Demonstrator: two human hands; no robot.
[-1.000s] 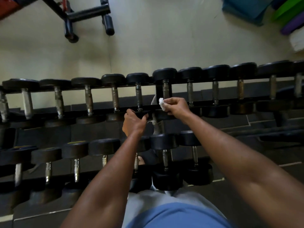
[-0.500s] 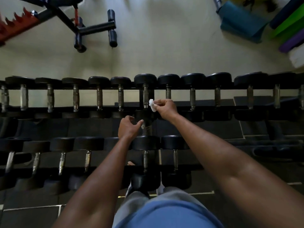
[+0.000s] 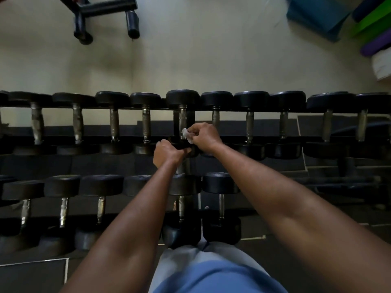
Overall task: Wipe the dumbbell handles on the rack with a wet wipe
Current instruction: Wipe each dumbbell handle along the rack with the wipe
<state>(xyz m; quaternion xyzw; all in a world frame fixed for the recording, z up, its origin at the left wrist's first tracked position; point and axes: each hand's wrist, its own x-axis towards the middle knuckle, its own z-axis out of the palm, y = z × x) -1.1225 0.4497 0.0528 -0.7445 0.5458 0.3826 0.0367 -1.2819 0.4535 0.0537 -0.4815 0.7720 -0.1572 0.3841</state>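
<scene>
A two-tier dark rack carries rows of black dumbbells with metal handles. My right hand pinches a small crumpled white wet wipe against the lower end of the middle dumbbell's handle on the upper tier. My left hand grips the near black head of that same dumbbell, just below and left of the wipe. The head under my left hand is mostly hidden.
More dumbbells fill the upper tier on both sides and the lower tier to the left. A black bench frame stands on the pale floor beyond. Coloured mats lie at the far right. My legs are against the rack's front.
The view shifted, bringing the rack lower and centred. My right hand with the wipe stays at the middle handle's lower end, and my left hand closed on the dumbbell's near head.
</scene>
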